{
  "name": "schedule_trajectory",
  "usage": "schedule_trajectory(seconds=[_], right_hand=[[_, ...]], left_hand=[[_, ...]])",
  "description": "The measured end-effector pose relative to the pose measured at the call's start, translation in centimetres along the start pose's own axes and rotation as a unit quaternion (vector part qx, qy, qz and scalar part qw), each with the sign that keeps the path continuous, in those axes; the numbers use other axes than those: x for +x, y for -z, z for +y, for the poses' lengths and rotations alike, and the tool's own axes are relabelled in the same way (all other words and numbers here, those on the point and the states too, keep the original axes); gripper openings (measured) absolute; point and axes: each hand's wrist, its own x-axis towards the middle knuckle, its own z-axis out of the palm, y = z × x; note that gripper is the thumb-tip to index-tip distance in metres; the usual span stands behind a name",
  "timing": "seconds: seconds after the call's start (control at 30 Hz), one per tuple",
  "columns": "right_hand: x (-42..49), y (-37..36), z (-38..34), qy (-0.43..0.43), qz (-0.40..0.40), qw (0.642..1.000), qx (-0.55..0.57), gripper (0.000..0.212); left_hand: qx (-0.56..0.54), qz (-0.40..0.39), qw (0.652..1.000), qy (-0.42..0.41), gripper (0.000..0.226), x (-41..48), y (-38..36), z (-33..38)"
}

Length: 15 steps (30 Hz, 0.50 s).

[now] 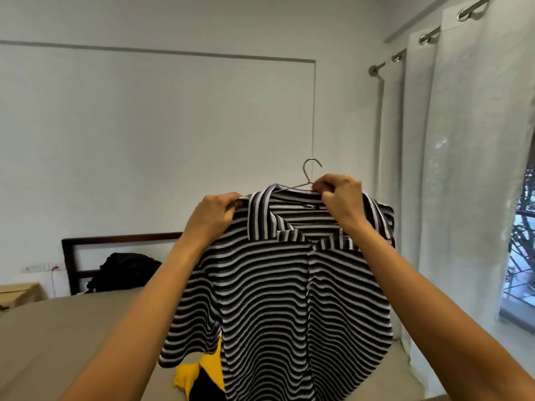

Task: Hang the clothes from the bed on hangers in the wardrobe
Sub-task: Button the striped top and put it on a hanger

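Most of the hanger was concealed inside the striped shirt; only its hook and a short stretch of wire were seen. The shirt's hem was cut off by the lower edge, as was the yellow garment, itself partly covered by the shirt. The fingertips of the left hand were buried in fabric. A black heap by the headboard, possibly a bag, could not be identified.

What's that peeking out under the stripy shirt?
A yellow cloth and something black lie on the bed below the striped shirt. The shirt hides the rest of them, so their kind cannot be told.
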Motion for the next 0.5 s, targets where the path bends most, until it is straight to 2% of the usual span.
schedule_trajectory(seconds=[0.07,0.17,0.23,0.3,0.43,0.5], right_hand=[[0.3,0.6,0.4,-0.016,0.011,1.0,-0.014,0.031],[0.4,0.8,0.5,-0.003,0.001,0.999,-0.044,0.031],[0.3,0.7,0.4,0.011,-0.01,0.998,-0.055,0.03],[0.1,0.8,0.4,0.021,-0.011,0.998,-0.059,0.026],[-0.1,1.2,0.6,0.038,0.007,0.998,-0.054,0.024],[0.0,1.5,0.7,0.051,-0.023,0.997,-0.058,0.019]], left_hand=[[0.041,-0.035,0.998,0.036,0.023,0.2,0.8,-0.6],[0.187,-0.134,0.972,0.052,0.033,0.9,0.9,-0.7],[0.136,-0.138,0.981,0.012,0.043,1.4,0.1,0.6],[0.034,-0.12,0.992,-0.019,0.034,1.6,-1.0,2.4],[-0.04,-0.09,0.995,0.008,0.022,2.1,-3.0,4.6],[-0.066,-0.078,0.995,0.022,0.02,2.4,-3.8,5.3]])
